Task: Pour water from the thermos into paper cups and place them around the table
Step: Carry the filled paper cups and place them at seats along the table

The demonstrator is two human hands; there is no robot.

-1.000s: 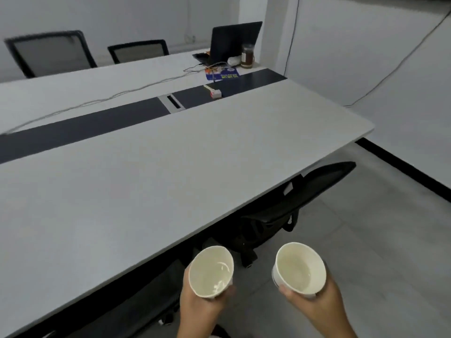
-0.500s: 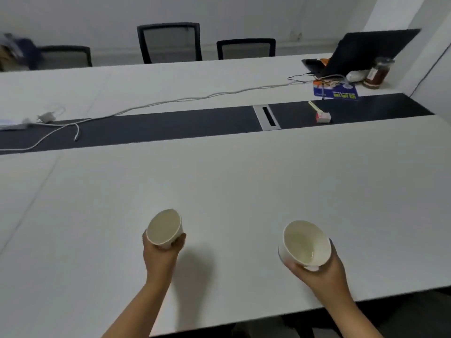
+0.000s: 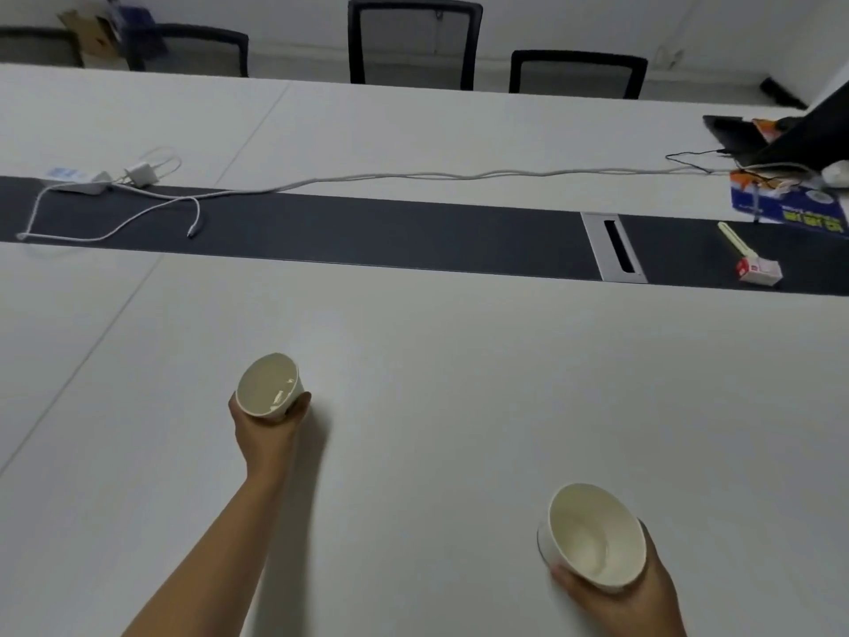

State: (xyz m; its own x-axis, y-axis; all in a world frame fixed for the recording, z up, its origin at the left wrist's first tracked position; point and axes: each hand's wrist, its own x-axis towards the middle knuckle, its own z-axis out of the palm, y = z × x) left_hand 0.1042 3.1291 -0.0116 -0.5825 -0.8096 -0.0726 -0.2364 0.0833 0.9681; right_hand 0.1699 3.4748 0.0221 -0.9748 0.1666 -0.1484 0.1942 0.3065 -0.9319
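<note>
The left hand (image 3: 264,427) is reaching out over the wide white counter (image 3: 459,360), its fingers and thumb curling round the lower wall of a small white paper cup (image 3: 268,385) at about 9 o'clock from the middle of the view; the cup is tilting slightly toward the camera, showing a cream inside with a glint of liquid at the bottom, and whether its base is touching the counter cannot be told. The right hand (image 3: 629,599) is sitting at about 5 o'clock, near the counter's near edge, wrapping its fingers and thumb round a second white paper cup (image 3: 595,535) from below and behind; this cup is also leaning toward the viewer, its inside looking pale and shallowly filled. The two cups are sitting well apart. A dark grey strip (image 3: 367,232) is running across the counter at 12 o'clock, with a silver cable slot (image 3: 614,247) set in it. A white power strip with a charger (image 3: 96,179) is lying at 10 o'clock, its white cable (image 3: 413,176) trailing across toward a black laptop (image 3: 790,135) at 2 o'clock. A small red and white box (image 3: 758,272) is resting on the strip near a blue printed packet (image 3: 790,206). Three black mesh chairs (image 3: 413,43) are standing along the far side.
</note>
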